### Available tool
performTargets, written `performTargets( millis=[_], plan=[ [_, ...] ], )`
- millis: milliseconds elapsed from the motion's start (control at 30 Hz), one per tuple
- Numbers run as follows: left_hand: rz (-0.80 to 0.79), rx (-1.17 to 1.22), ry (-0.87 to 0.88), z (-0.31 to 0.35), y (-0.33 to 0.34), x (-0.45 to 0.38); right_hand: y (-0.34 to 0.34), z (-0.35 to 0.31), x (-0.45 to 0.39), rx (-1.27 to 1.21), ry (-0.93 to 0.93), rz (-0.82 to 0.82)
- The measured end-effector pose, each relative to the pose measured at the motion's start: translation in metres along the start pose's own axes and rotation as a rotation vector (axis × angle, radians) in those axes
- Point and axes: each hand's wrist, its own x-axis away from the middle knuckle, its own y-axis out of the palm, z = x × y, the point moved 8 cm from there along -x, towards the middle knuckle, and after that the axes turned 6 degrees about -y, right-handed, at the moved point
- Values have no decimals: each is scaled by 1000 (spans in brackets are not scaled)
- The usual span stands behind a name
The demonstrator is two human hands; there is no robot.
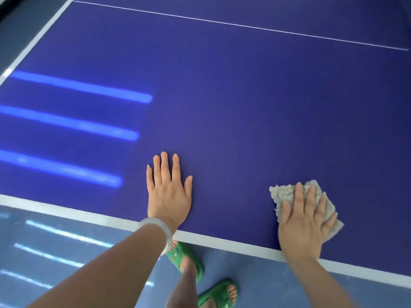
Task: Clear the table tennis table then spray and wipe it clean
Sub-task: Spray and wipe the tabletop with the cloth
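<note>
Your left hand (168, 189) is planted flat on the table tennis table (222, 90), just inside the white end line (66, 213), and that looks like a brace: you're leaning over the near edge, so the palm takes your weight while the other arm does the work. Fingers straight and a bit spread, thumb out to the side, nothing held. The pale bracelet (155, 232) on that wrist sits right over the end line.

Your right hand (305, 221) is further along the same end line, to the right of the left hand, also just inside it. It presses the cloth (287, 192) flat against the blue top, w/ fingers extended and slightly fanned, not bunching or pinching the fabric. Flat pressure like that spreads the contact, which suits wiping a wide smooth surface. The cloth is beige, fluffy, crumpled; its edges stick out past your fingertips on the far side and to the right.

No bats, balls or spray bottle in view on this stretch, so clearing seems done here and you're prob. in the wipe stage. Can't tell if the surface is wet: the bright bars (77, 87) left of the left hand read as light reflections, not streaks.

Below the end line, your feet in green sandals (186, 258) stand on the floor (66, 252), close under the edge.
</note>
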Motion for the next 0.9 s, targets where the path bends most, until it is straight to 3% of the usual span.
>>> performTargets(
  millis=[67, 167, 233, 267, 367, 500, 600, 700, 900],
  plan=[
    [6, 5, 3, 0, 0, 0, -3, -29, 12, -16, 20, 33],
    [17, 19, -2, -1, 0, 1, 9, -103, 48, 38, -411, 30],
    [16, 33, -2, -1, -1, 1, 20, -112, 65, 73, -679, -16],
    [18, 37, 1, -1, -2, 1, 21, -100, 65, 79, -729, -20],
    [26, 54, 3, -2, -3, 2, 10, -28, 47, 112, -570, 27],
    [14, 74, 3, -2, -4, 4, -11, 91, 27, 27, 36, 37],
    [4, 94, 1, 0, -6, 5, -12, 107, 28, -56, 309, 26],
    [10, 270, -5, 14, -15, -2, -12, 68, 25, -27, 210, 45],
    [-79, 430, 413, 168, -19, 32, -3, 54, 11, 38, -315, 9]
  ],
)
